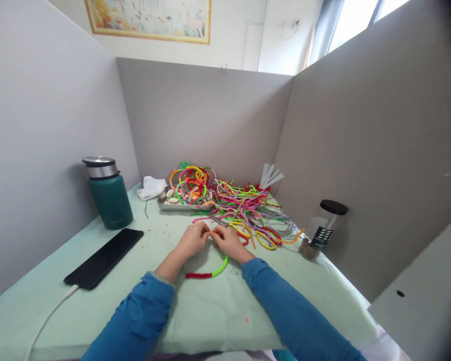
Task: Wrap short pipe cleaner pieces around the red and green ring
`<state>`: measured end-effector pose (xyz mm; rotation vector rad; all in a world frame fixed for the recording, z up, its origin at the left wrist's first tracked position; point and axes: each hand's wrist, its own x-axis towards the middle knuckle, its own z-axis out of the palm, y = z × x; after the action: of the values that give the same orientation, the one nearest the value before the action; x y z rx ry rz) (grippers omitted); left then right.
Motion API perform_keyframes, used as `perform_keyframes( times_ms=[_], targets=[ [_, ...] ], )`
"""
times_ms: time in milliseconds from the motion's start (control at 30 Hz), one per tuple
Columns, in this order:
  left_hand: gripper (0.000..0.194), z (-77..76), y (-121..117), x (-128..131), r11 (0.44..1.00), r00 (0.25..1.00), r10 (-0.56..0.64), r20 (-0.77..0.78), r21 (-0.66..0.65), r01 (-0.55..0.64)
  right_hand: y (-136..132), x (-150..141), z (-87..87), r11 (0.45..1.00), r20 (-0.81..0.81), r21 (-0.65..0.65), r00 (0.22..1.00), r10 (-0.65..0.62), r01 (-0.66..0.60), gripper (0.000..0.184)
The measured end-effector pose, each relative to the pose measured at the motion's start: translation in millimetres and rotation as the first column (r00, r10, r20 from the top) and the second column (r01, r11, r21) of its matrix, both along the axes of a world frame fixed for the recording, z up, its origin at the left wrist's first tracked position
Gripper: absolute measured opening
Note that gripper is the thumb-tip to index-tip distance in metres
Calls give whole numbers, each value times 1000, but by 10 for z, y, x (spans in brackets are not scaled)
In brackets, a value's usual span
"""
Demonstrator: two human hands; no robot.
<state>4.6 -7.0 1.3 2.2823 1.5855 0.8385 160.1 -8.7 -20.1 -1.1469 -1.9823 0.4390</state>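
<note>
My left hand (196, 237) and my right hand (229, 241) meet fingertip to fingertip just above the table, both closed in a pinch. A small reddish bit of pipe cleaner shows between the fingertips, mostly covered by them. From under my right hand a fuzzy pipe cleaner strip (221, 268), bright green then dark red, curves down and left, its red end lying near the table surface. Right behind my hands lie scissors (218, 220), partly hidden, and looped yellow and red pipe cleaners (266, 240).
Behind, a metal tray (186, 206) holds round pieces and colourful pipe cleaner rings, beside a heap of pipe cleaners (244, 200). A green flask (110, 200) and black phone (104, 258) with cable stand left. At right is a black-lidded jar (323, 230). Grey partitions (206, 115) enclose the table.
</note>
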Motion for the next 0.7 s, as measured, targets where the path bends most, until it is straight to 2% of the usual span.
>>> perform_keyframes(
  times_ms=[300,700],
  targets=[
    [13,12,0,-19,998,998,-50,-38,28,51,-4,6,3,1000,15,-1,1000,1,-1,17],
    [14,-49,29,-32,999,999,-27,18,36,26,15,7,-17,1000,-7,2,1000,13,-13,19]
  ],
)
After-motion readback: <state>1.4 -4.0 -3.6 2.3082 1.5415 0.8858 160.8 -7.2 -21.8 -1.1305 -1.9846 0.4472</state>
